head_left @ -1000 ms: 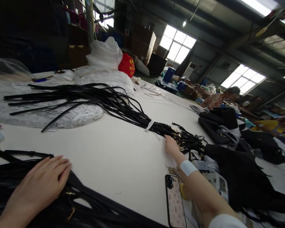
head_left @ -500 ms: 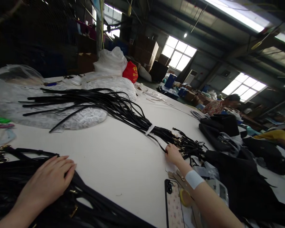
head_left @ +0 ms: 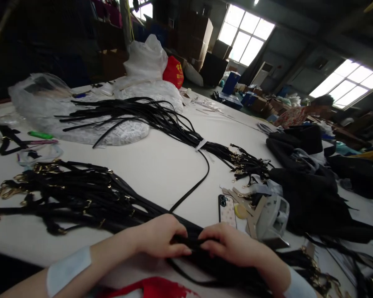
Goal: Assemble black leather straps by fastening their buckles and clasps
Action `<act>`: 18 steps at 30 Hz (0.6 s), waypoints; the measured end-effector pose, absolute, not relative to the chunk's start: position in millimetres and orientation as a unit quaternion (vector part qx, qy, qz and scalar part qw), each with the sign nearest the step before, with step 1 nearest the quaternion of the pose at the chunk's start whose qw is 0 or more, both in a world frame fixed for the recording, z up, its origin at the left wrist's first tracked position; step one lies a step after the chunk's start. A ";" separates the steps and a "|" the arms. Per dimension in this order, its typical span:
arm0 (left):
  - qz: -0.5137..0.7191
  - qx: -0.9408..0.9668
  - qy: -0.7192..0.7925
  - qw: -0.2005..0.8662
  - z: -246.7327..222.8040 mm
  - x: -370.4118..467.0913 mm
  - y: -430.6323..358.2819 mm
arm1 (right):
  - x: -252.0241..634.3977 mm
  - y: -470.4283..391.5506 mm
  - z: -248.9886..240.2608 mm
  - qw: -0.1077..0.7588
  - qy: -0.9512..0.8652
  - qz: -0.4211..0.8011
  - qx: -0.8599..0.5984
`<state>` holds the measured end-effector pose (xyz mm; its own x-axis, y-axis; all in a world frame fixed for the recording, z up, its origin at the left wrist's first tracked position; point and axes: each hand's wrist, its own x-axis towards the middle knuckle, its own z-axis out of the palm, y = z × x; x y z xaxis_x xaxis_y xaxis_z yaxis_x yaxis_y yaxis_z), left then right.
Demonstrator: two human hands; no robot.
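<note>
My left hand [head_left: 164, 236] is closed on a black strap at the near edge of the table. Close beside it on the right, my right hand [head_left: 228, 244] is closed on the black straps too, fingertips facing the left ones. Beneath and left of my hands lies a pile of black straps [head_left: 81, 198] with gold clasps. A second bundle of straps [head_left: 174, 124], bound by a white band [head_left: 201, 144], stretches across the table. One strap [head_left: 202, 178] curves from that band down toward my hands.
A phone [head_left: 226, 210], a yellow tape roll [head_left: 240, 211] and a white device [head_left: 272, 219] lie right of centre. Black fabric [head_left: 317, 203] covers the right side. Clear plastic bags [head_left: 127, 131] and a red bag [head_left: 173, 72] stand farther back. A person [head_left: 290, 117] is at the far right.
My left hand has left the top of the near pile and moved right. My right hand has come back from the banded bundle, and a strap now trails from it. The view has tilted down.
</note>
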<state>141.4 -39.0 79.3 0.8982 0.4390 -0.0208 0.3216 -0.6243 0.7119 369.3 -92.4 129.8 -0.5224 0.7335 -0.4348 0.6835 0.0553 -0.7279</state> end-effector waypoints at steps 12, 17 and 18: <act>-0.025 0.916 0.350 0.196 66.4 74.9 -17.4 | 500.8 -156.5 90.3 0.020 -0.515 0.522 -0.680; -0.050 0.880 0.455 0.125 71.6 41.0 -5.2 | 553.2 -181.7 84.8 0.030 -0.497 0.430 -0.753; -0.041 0.866 0.484 0.121 74.0 34.1 -2.7 | 567.2 -187.1 82.2 0.015 -0.493 0.398 -0.773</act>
